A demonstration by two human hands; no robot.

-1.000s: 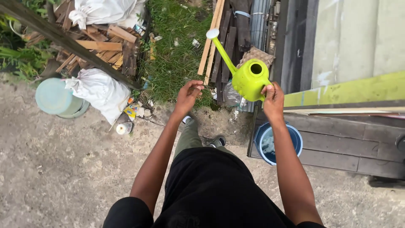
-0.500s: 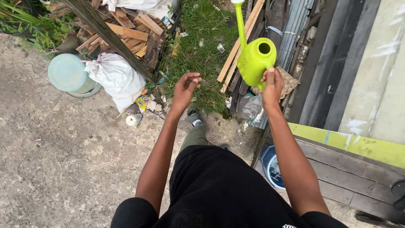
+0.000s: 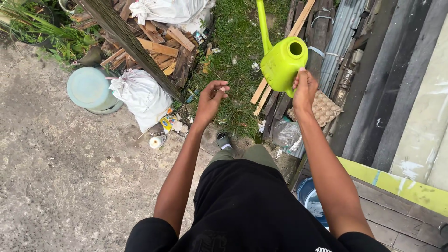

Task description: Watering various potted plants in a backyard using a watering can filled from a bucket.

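**Over the grass strip: green can carried in one hand**

At chest height above the weedy patch, a lime-green watering can (image 3: 282, 63) hangs from the right hand (image 3: 304, 91). Fingers wrapped closed round the handle at the can's rear; grip sits behind the body, so the long spout (image 3: 262, 23) points forward and away, running out of frame at the top. Fill hole faces up, can roughly level, which reads as a carrying hold rather than a pour. Cannot tell whether it holds water.

Left hand (image 3: 211, 98) held out beside it, well apart from the can, holding nothing. Fingers loosely curled, half open, thumb near the fingertips.

Below the can: grass (image 3: 233, 51), then loose planks (image 3: 266, 93) leaning along the edge, an egg tray (image 3: 324, 109) and corrugated sheets (image 3: 338, 46) stacked against the wall side. One shoe (image 3: 224, 140) shows at the grass margin.

Further left: a white sack (image 3: 142, 95) slumped beside a pale round lidded bucket (image 3: 89, 88), scrap timber (image 3: 154, 44) piled behind, a diagonal post (image 3: 126, 39) crossing over it. Bare concrete ground (image 3: 70, 177) on the near left.

Lower right, a blue tub (image 3: 311, 200) with water sits on dark boards (image 3: 396, 219), partly hidden by the right forearm.
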